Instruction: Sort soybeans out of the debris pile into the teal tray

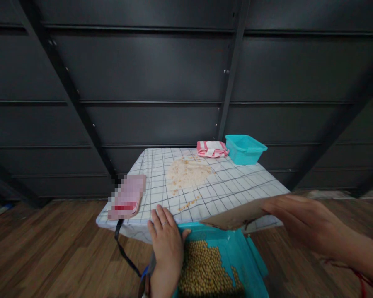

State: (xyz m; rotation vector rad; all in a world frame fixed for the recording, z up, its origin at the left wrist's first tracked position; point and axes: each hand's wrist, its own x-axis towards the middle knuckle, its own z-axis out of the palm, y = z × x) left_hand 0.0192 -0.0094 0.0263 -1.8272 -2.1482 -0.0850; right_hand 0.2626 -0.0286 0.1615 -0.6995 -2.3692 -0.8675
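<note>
My left hand (167,244) lies with its fingers stretched over the front edge of the checked tablecloth, and its thumb reaches over the corner of a teal plastic basin (247,252). Yellowish soybeans (205,267) cover much of the basin's floor. On the right, my right hand (294,213) is closed on a flat piece of brown cardboard (233,215), held slanted above the basin's far rim. Beyond the hands, a pale, grainy heap (188,173) with some beans in it is spread on the cloth. A short row of loose beans (189,203) lies nearer the front edge.
A second teal basin (244,155) stands at the table's back right corner, beside a folded pink-and-white striped cloth (211,149). At the left edge rests a pink phone-like object (132,190), partly pixelated, with a black strap (121,244) hanging down. Dark panelled wall (149,66) rises behind.
</note>
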